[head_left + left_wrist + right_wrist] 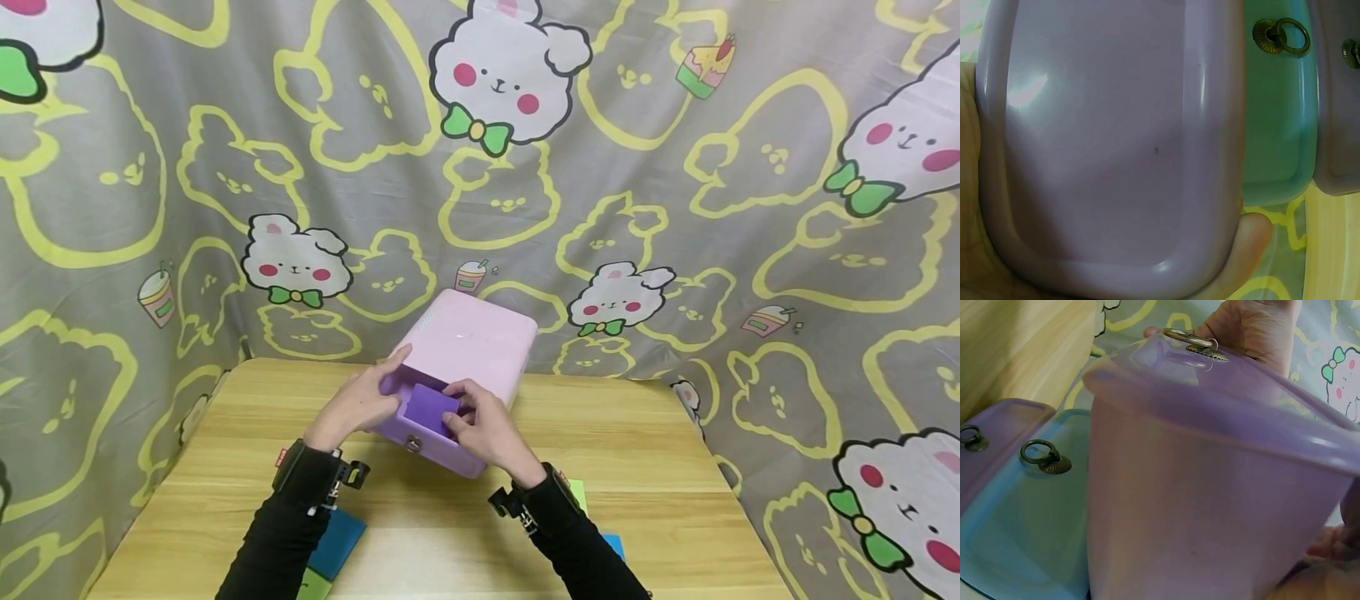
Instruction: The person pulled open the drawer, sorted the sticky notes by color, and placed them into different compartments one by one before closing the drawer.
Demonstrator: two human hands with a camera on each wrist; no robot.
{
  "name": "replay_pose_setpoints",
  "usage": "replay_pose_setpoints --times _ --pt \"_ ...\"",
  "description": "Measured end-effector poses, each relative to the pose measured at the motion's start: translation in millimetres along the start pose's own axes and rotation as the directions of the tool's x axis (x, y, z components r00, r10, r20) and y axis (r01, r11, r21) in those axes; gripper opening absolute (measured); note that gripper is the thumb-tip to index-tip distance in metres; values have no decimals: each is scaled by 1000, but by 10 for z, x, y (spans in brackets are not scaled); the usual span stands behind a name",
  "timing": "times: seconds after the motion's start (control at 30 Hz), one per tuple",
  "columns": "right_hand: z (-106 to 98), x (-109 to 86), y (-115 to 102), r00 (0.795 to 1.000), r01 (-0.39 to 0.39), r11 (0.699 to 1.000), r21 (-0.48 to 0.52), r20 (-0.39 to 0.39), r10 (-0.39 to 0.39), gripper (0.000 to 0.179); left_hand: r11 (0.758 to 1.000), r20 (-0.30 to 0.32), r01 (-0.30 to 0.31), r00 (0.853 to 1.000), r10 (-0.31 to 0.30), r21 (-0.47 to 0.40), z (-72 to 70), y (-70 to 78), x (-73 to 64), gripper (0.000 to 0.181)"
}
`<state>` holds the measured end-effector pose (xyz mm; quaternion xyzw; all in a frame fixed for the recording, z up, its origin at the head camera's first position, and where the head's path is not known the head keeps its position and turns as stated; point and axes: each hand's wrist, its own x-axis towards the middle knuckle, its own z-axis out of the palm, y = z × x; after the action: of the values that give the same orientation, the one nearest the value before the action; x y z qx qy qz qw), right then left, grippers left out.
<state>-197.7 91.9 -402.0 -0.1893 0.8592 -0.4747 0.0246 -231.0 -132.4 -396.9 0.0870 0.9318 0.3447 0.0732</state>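
A pale pink drawer box [468,337] stands tilted to one side on the table, its purple drawer [442,446] pulled out at the front. My left hand [352,408] grips the left side of that drawer; the left wrist view shows a fingertip curled at the edge of its smooth purple panel [1097,137]. In the drawer's opening is a flat purple square [429,408], whose right edge my right hand [487,423] pinches between thumb and fingers. A brass ring handle [1188,337] sits on the drawer front. The square is out of sight in both wrist views.
Beside the purple drawer, a teal drawer [1029,506] and another purple drawer [1004,437] carry ring handles. On the wooden table [637,442] lie a blue square [337,542] and a green one [315,586] by my left forearm, a light green piece [577,493] and a blue piece [613,546] by my right.
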Motion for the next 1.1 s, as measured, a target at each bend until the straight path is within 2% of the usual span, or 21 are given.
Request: replay_pose_setpoints --times 0.2,0.5,0.73,1.1 --pt "-5 -12 -15 1000 -7 999 -32 1 7 30 1000 -6 -12 1000 12 18 -3 0 2 91" --pt "-15 -31 -49 999 -29 991 -128 38 35 43 999 -20 -44 999 45 29 -4 -11 6 89" --pt "-18 -42 -67 996 -45 983 -180 64 57 49 1000 4 -9 1000 9 0 5 -18 9 92" --pt "-19 -22 -83 996 19 969 -246 92 3 47 1000 -4 -19 1000 19 10 4 -25 15 92"
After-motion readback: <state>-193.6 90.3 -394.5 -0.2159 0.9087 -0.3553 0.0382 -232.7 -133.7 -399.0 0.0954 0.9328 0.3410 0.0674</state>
